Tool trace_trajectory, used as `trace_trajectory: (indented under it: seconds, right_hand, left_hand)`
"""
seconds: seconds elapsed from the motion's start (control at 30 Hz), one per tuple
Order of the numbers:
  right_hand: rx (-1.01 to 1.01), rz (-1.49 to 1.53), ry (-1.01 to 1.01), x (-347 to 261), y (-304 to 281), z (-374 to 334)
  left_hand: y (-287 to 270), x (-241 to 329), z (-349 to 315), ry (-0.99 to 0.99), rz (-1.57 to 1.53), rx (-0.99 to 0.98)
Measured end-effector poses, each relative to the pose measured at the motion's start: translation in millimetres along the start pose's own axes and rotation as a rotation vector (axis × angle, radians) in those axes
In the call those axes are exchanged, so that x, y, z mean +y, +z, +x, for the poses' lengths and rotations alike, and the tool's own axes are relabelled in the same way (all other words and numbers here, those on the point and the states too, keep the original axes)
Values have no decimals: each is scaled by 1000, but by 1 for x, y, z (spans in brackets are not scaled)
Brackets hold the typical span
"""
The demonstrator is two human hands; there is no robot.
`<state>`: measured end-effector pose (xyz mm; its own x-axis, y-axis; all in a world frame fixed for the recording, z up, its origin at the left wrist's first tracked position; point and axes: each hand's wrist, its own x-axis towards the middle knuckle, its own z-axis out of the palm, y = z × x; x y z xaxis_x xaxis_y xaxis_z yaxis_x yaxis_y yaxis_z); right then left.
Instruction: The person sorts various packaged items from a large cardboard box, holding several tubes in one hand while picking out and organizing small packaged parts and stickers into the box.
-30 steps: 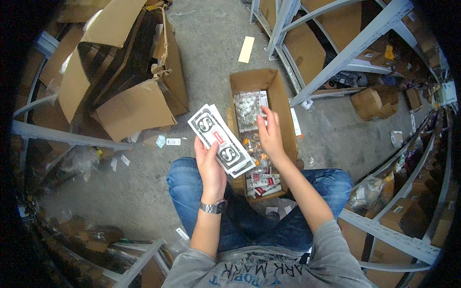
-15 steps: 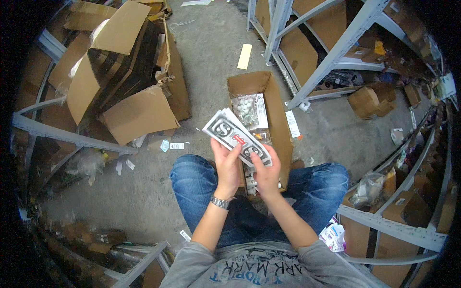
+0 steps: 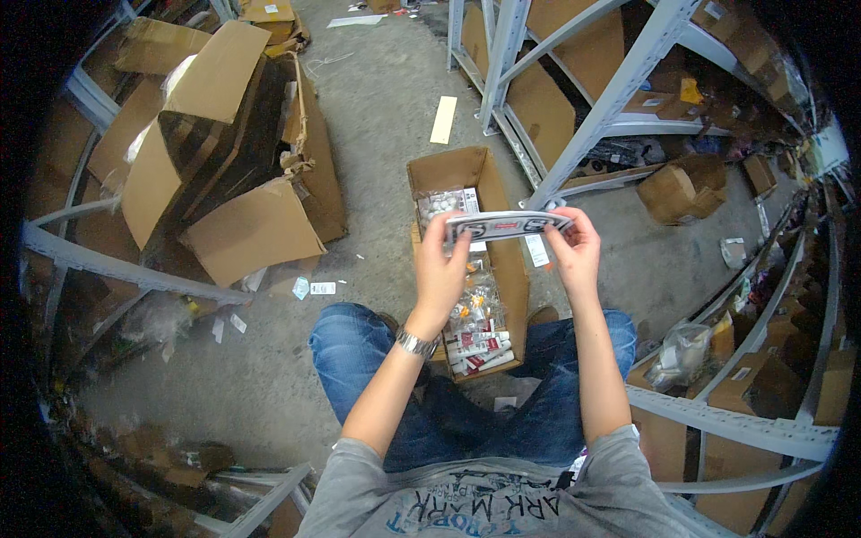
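Note:
My left hand (image 3: pixel 441 273) and my right hand (image 3: pixel 576 251) grip opposite ends of a stack of banknote-shaped slips (image 3: pixel 507 226). The slips are black, white and grey with a red mark in the middle; they are level, tilted so the printed face looks foreshortened. Thumbs press on the near side, and the fingers behind are partly hidden. Below the stack stands a long open cardboard box (image 3: pixel 518 296) between my knees. Inside it lie a bag of white balls (image 3: pixel 438 203), small clear packets (image 3: pixel 480 300) and white tubes with red labels (image 3: pixel 484 352).
A big torn carton (image 3: pixel 314 179) with spread flaps stands at the left. Grey metal shelving (image 3: pixel 592 117) rises at the right, more (image 3: pixel 134 260) at the left. A small carton (image 3: pixel 682 190) sits by the right shelf. Paper scraps (image 3: pixel 443 119) lie on the concrete floor.
Both hands have moved up and apart. The slips, fanned and slanting before, are now squared and level between them. More of the box's contents shows.

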<state>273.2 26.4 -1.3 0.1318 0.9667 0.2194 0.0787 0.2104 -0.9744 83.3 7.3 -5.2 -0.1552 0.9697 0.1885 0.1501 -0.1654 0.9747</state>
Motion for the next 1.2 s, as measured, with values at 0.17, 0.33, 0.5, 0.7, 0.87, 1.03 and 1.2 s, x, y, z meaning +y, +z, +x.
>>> trace_trajectory:
  seconds: [0.17, 0.33, 0.5, 0.7, 0.87, 1.03, 1.2]
  right_hand:
    - [214, 129, 108, 41, 0, 3]
    - [258, 121, -16, 49, 9, 1]
    - [371, 35, 50, 49, 8, -1]
    - [413, 46, -46, 49, 14, -2]
    - [452, 28, -23, 56, 12, -1]
    - [457, 15, 12, 55, 12, -1]
    - [481, 15, -3, 56, 12, 1]
  left_hand:
    - [41, -36, 15, -88, 67, 14]
    - [65, -45, 19, -9, -41, 90]
    - [71, -39, 23, -131, -98, 126]
    - [76, -41, 23, -49, -145, 174]
    - [65, -51, 20, -45, -155, -88]
    - [54, -37, 21, -142, -358, -220]
    - [55, -56, 21, -38, -160, -245]
